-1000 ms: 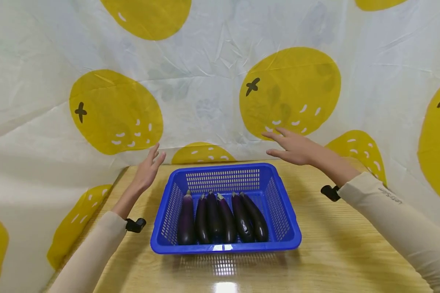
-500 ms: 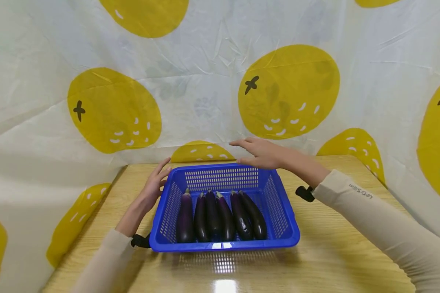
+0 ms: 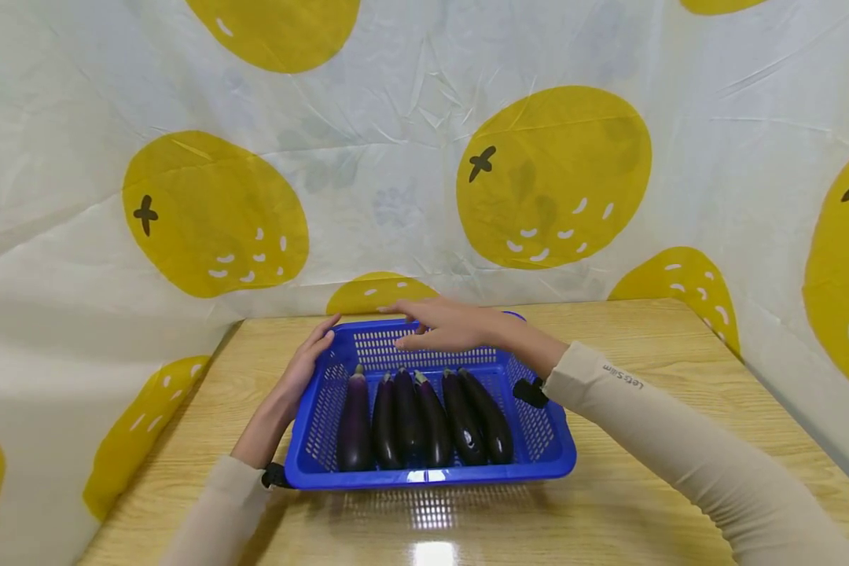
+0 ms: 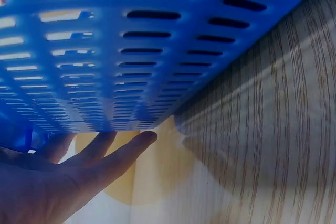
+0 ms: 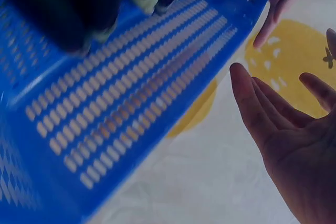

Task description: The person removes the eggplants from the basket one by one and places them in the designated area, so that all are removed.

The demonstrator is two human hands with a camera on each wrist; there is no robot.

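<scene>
White sheeting (image 3: 410,157) with big yellow fruit prints hangs all round the back and sides, so that's the biggest thing in view. Below it sits a pale wood table (image 3: 651,440) with a glossy patch near the front edge.

Next down in size is the blue basket (image 3: 545,464), a slotted plastic one, parked mid-table. Six dark purple eggplants (image 3: 424,420) lie inside it side by side, stems pointing to the far wall, all flat on the basket floor.

Both arms are in beige sleeves with a small black clip at each wrist. The left hand (image 3: 310,365) lies along the basket's left outer wall near the far corner, fingers straight and relaxed, not curled round anything; the left wrist view shows those fingers (image 4: 113,150) just under the slotted side, right by it, though actual contact is hard to call. The right hand (image 3: 444,324) hovers over the far rim, flat and loose, palm down, holding nothing. The right wrist view backs that up: open palm (image 5: 294,145) beside the basket's end wall, apart from it.

As for progress, it looks like very early days. Hands are only getting into place around the basket, no grasp is made, the basket rests flat on the table and every eggplant is untouched. Pretty much all of the handling is left to do.
</scene>
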